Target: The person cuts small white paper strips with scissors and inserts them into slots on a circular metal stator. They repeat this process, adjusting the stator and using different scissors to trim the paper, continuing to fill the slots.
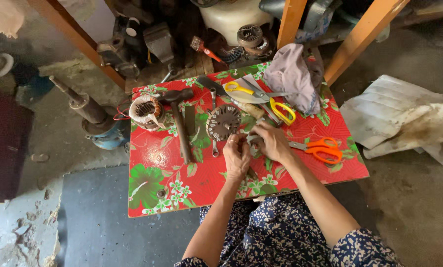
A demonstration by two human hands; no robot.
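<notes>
My left hand (237,156) and my right hand (271,142) meet at the middle of a small table with a red flowered cover (157,163). Together they pinch a small pale strip (251,139); what it is made of I cannot tell. Just beyond my fingers lies a round slotted metal disc (223,122). A motor stator with copper windings (146,110) stands at the table's far left. A hammer (180,121) lies beside it.
Yellow-handled scissors (277,105) and a grey cloth (295,76) lie at the far side. Orange-handled scissors (318,148) lie right of my right hand, a wrench (214,143) left of the disc. Motor parts crowd the floor behind; a crumpled white sheet (404,118) lies right.
</notes>
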